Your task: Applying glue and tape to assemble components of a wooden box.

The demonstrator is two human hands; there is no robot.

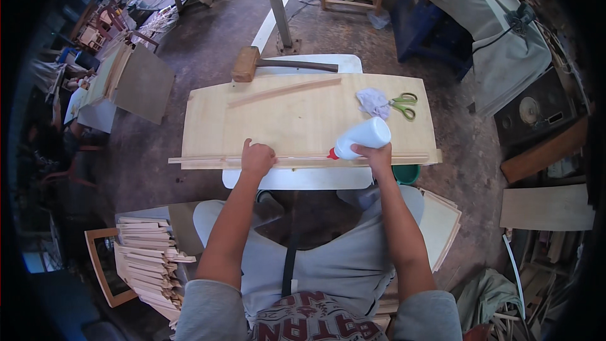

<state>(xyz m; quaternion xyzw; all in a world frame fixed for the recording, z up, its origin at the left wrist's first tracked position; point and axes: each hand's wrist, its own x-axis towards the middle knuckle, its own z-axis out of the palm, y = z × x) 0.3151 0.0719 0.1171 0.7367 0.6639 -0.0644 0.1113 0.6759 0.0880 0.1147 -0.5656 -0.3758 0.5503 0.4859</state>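
Pale board below — white bottle tilts in the right hand.

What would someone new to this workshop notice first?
Probably the white bottle with its red tip, held tilted in the right hand just over the thin wooden strip along the near edge of the pale board. Next might come the big mallet at the board's far edge, toward the left, and the green-handled scissors beside a crumpled pale wad at its right.
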